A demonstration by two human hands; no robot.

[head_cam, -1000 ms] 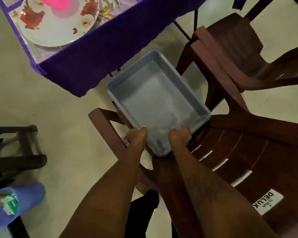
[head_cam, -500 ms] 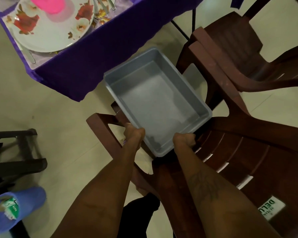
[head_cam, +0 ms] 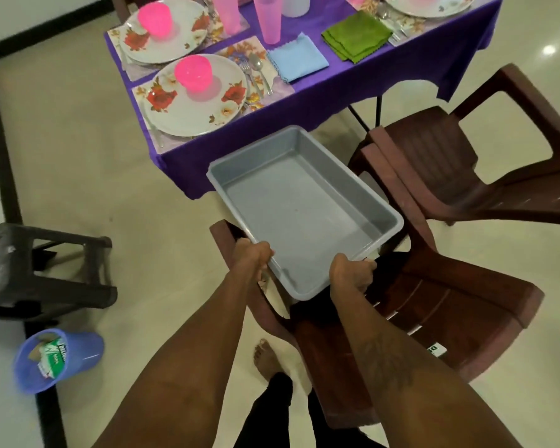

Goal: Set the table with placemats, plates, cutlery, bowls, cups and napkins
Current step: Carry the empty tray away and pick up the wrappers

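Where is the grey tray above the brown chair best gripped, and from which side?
Grip the grey tray by its out-turned rim on either side of the nearest corner, from the person's side. The lip lets fingers curl under; hands set apart steady the long body. The left hand and right hand hold it so.

Both hands, left hand (head_cam: 252, 257) and right hand (head_cam: 349, 273), grip an empty grey rectangular plastic tub (head_cam: 304, 208) above a brown plastic chair (head_cam: 434, 305).

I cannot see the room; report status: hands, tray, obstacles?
Left hand and right hand grip empty grey plastic tray at near rim. Tray above brown plastic chair. Purple-clothed table ahead.
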